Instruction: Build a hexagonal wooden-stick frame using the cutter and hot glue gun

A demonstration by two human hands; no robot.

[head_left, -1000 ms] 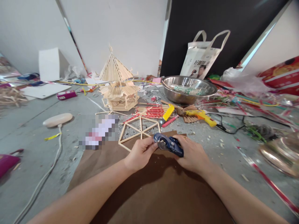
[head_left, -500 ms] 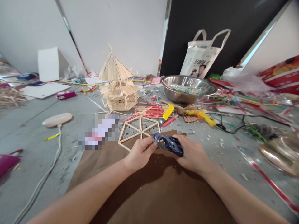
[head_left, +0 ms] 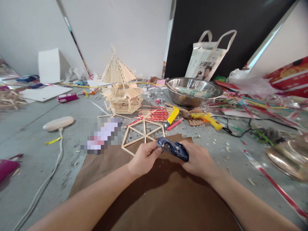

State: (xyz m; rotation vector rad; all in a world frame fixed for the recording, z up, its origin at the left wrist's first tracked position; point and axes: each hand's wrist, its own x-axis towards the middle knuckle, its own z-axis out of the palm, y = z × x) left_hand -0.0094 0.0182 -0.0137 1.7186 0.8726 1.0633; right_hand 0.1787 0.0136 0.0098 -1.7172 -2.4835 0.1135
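My right hand [head_left: 198, 158] is wrapped round the handles of a dark blue pipe cutter [head_left: 176, 149], whose curved jaw points left. At that jaw, my left hand [head_left: 144, 158] is closed in a pinch; whatever lies between its fingertips is too small or hidden to make out. Just beyond the left hand lies a flat hexagonal frame [head_left: 145, 136] of pale wooden sticks with spokes, its near side partly covered by that hand. Both hands are above a brown sheet [head_left: 149, 199].
Farther back stands a wooden-stick pavilion model [head_left: 122, 93]. Red-wrapped sticks [head_left: 155, 114], a yellow utility knife [head_left: 172, 117], a red pen [head_left: 175, 124] and a yellow glue gun [head_left: 208, 120] lie ahead. A steel basin [head_left: 194, 99] sits behind them. A white corded device [head_left: 58, 123] is leftward.
The pipe cutter's blade has swung up closer into its curved jaw, and my right hand's grip has tightened slightly. My left hand stays in nearly the same place.
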